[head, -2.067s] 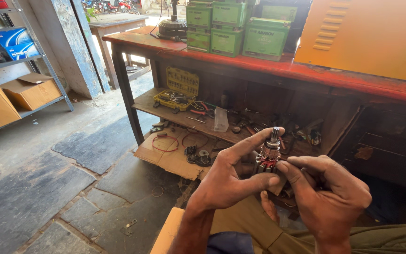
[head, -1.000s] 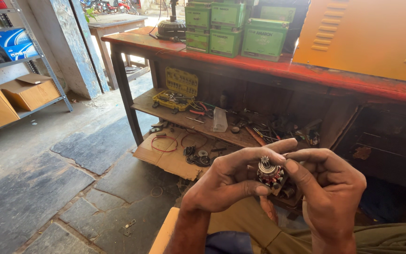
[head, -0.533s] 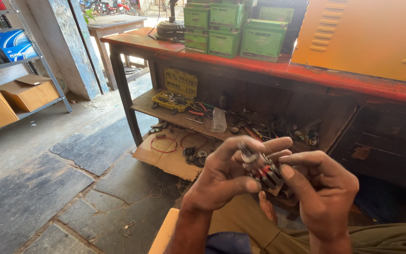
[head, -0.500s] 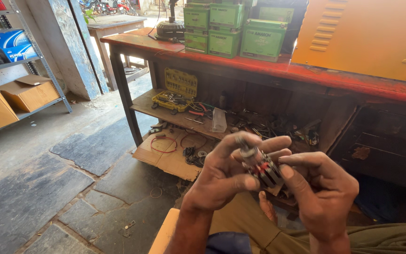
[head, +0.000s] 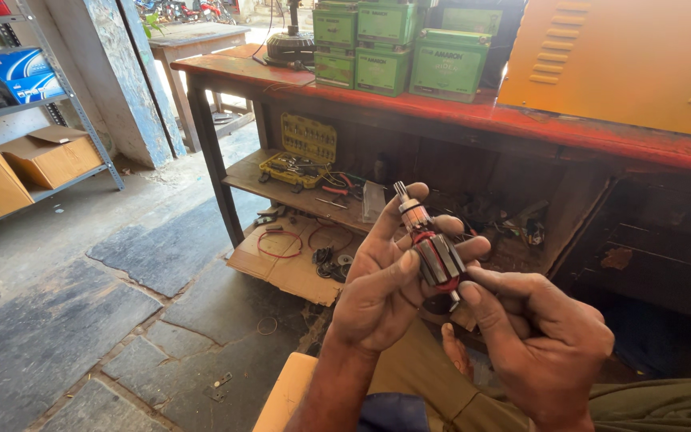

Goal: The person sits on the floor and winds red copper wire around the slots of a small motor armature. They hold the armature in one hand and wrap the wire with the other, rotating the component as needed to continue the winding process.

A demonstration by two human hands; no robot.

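Note:
A small motor armature (head: 432, 246) with a red-and-grey wound core and a thin steel shaft is held up in front of me, tilted with its upper shaft end toward the upper left. My left hand (head: 385, 280) wraps around its core from the left, thumb across the front and fingers behind. My right hand (head: 541, 340) pinches the lower shaft end from the right with thumb and forefinger. Both hands hover above my lap.
A red-topped workbench (head: 457, 108) carries several green boxes (head: 393, 44) and a large orange metal case (head: 625, 56). Its lower shelf (head: 297, 188) holds a yellow tool set (head: 301, 152), pliers and wires. Cardboard (head: 289, 256) lies on the stone floor. Metal shelving with cartons (head: 21, 160) stands left.
The armature has been turned in my hands: earlier it stood upright, then lay end-on between the fingers, and now it points up and to the left with its full length showing.

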